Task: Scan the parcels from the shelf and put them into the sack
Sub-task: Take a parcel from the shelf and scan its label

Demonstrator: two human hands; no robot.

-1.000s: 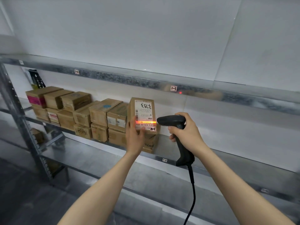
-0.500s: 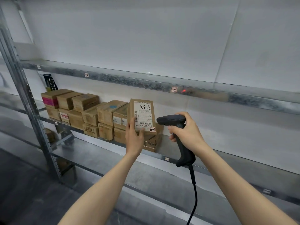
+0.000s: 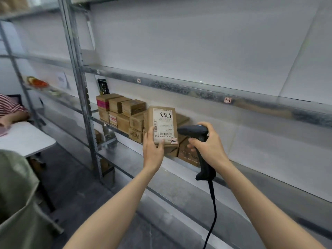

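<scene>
My left hand point(image 3: 152, 150) grips a small cardboard parcel point(image 3: 164, 126) from below and holds it upright, its white barcode label facing me. My right hand point(image 3: 209, 146) holds a black corded barcode scanner point(image 3: 196, 133) by its handle, its nose just right of the parcel. No scan light shows on the label. Several more cardboard parcels point(image 3: 124, 114) are stacked on the metal shelf point(image 3: 197, 187) behind my hands. An olive-green sack point(image 3: 17, 198) fills the lower left corner.
A steel shelf upright point(image 3: 80, 90) stands left of the parcels. A white table point(image 3: 25, 137) is at the left, with a person in a striped sleeve point(image 3: 10, 106) beside it. The scanner's cable point(image 3: 212, 212) hangs down between my arms.
The red scan line on the label has gone out. My view has swung left, bringing the sack, the table and the upright into sight. Both hands keep their holds.
</scene>
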